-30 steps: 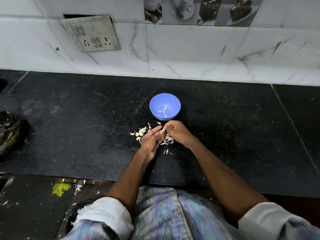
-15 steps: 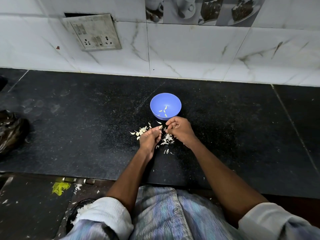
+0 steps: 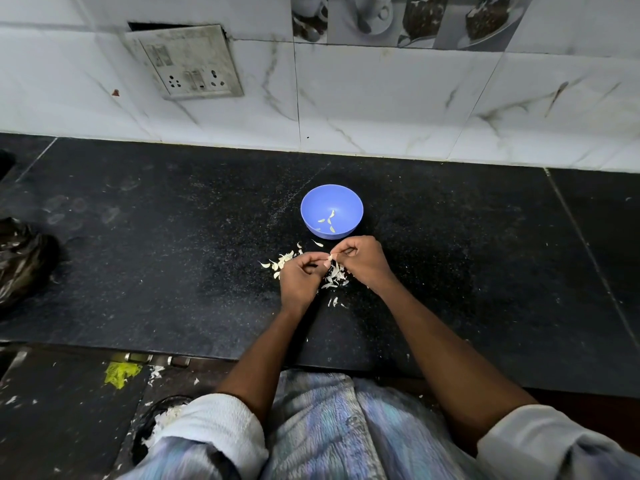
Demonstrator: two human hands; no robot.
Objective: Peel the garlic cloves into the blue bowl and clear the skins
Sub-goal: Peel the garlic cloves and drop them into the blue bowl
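Note:
A small blue bowl [image 3: 331, 211] stands on the black counter [image 3: 173, 258] with a few pale garlic pieces inside. Just in front of it, my left hand [image 3: 300, 282] and my right hand [image 3: 362, 263] meet above a scatter of white garlic skins [image 3: 334, 275]. Both hands have curled fingers and pinch a small pale garlic clove [image 3: 329, 260] between their fingertips. More skins [image 3: 282, 261] lie to the left of my left hand. The clove is mostly hidden by the fingers.
A dark crumpled plastic bag [image 3: 24, 261] sits at the counter's left edge. A tiled wall with a switch plate [image 3: 188, 62] backs the counter. Below the front edge, the floor [image 3: 62, 410] holds skins and a yellow scrap [image 3: 121, 374].
My hands parted slightly half a second ago and have come back together on the clove. The bowl and skins have not moved.

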